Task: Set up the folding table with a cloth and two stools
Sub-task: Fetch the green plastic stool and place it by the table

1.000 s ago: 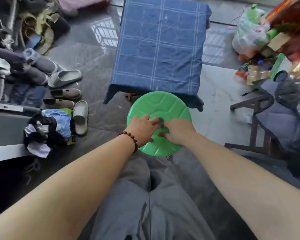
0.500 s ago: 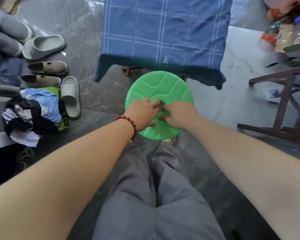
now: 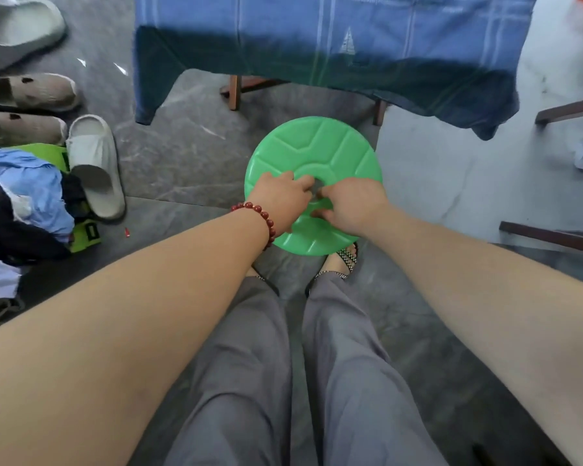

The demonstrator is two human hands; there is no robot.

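Our left hand [image 3: 280,200] and right hand [image 3: 354,206] both grip the green stool [image 3: 334,153], fingers curled into the hole at the middle of its seat. The stool is close in front of us, and at 12 o'clock from it stands the table [image 3: 235,92], draped with the blue cloth [image 3: 317,45]; slippers [image 3: 96,169] lie at 10 o'clock

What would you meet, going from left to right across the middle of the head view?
Pile of clothes → pale slipper → left hand → right hand, both hands gripping the green stool → dark wooden frame.
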